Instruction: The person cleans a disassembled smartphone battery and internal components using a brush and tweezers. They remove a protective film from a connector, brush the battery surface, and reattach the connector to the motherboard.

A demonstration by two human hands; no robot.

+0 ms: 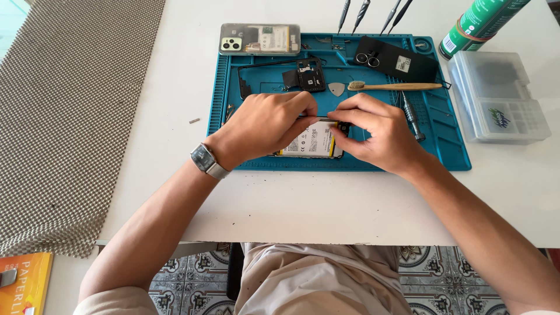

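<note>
An opened phone [312, 143] with a white and yellow battery showing lies on the blue repair mat [455, 151]. My left hand [265, 122], with a wristwatch on its wrist, covers the phone's left part, and its fingers pinch at the phone's top edge. My right hand [376, 134] grips the phone's right side, thumb and forefinger pinched near the same top edge. The two hands' fingertips almost meet. What they pinch is too small to tell.
On the mat lie a phone frame [274, 73], a black cover with camera rings [396, 58], a bamboo toothbrush [394, 86], a pick [336, 88] and a screwdriver [413, 116]. Behind are a clear-backed phone [259, 39], several screwdrivers [361, 14], a green can [478, 23] and a plastic box [499, 96].
</note>
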